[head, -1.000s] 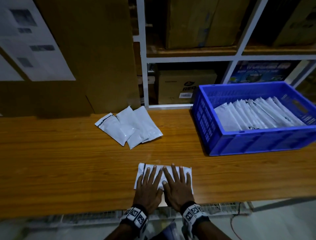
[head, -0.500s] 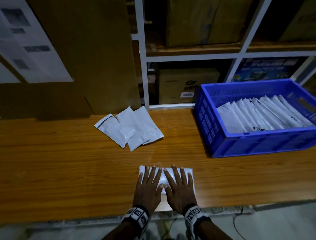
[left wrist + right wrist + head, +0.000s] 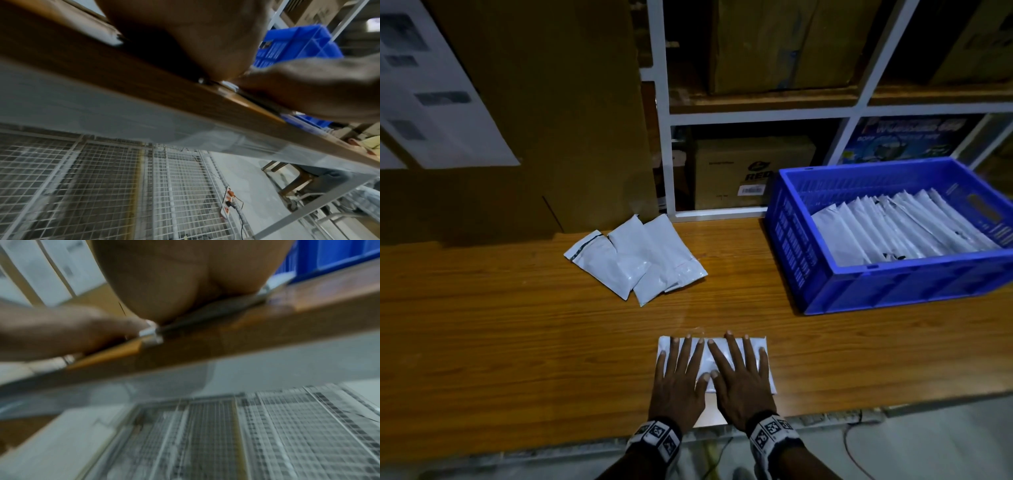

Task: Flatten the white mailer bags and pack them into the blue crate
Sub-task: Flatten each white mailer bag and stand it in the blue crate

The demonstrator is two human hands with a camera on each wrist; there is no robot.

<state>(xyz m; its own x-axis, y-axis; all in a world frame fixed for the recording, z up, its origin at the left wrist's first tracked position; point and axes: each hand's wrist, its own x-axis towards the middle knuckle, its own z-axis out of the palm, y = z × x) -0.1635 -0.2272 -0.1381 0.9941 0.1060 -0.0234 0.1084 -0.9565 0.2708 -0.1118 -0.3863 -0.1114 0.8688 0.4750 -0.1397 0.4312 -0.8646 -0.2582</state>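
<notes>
A white mailer bag [image 3: 766, 359] lies flat near the front edge of the wooden table [image 3: 482, 342]. My left hand [image 3: 681, 373] and right hand [image 3: 739, 373] press down on it side by side, fingers straight and spread. A small pile of three white mailer bags [image 3: 635, 258] lies further back at the middle. The blue crate [image 3: 893, 291] stands at the right with several white bags [image 3: 893, 229] lined up inside. In the wrist views only each palm's underside [image 3: 195, 40] [image 3: 185, 280] shows against the table edge.
White shelving [image 3: 756, 116] with cardboard boxes [image 3: 750, 171] stands behind the table. A large cardboard sheet [image 3: 551, 113] with paper labels leans at the back left. Wire mesh [image 3: 102, 186] and a power strip [image 3: 228, 204] lie below the table.
Both hands stay pressed flat on the bag; they have slid slightly toward the front edge. The pile and the crate have not moved.
</notes>
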